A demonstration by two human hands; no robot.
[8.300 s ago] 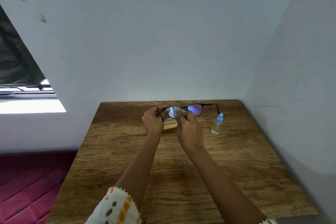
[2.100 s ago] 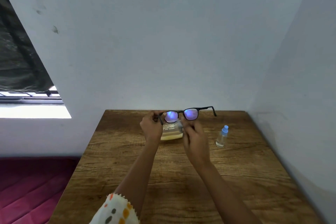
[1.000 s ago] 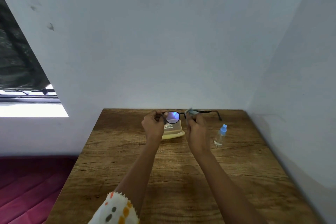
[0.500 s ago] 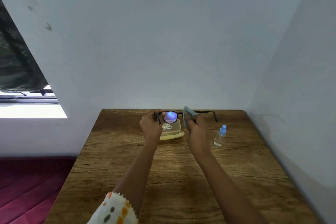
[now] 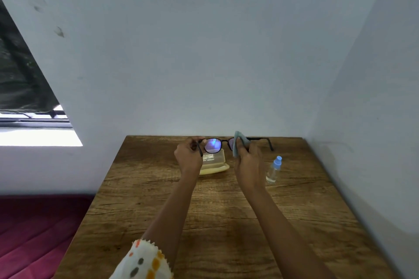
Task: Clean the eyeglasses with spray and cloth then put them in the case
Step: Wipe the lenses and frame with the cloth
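Observation:
Black-framed eyeglasses point(image 5: 214, 144) hang in the air over the far part of the wooden table point(image 5: 226, 210). My left hand point(image 5: 188, 156) grips them at their left hinge. My right hand point(image 5: 248, 161) pinches a pale blue cloth point(image 5: 239, 142) folded over the right lens, which the cloth hides. The right temple arm sticks out past my right hand. Below the glasses lies an open, pale yellow case point(image 5: 214, 163) with a clear lid. A small clear spray bottle point(image 5: 274, 169) with a blue cap stands to the right of my right hand.
White walls close the table in at the back and on the right. A window opening point(image 5: 29, 106) is at the left. A dark red quilted surface point(image 5: 34, 233) lies below the table's left edge.
My right hand moved the cloth from the left lens to the right lens over the last seconds. In the last half second the glasses and both hands barely shifted.

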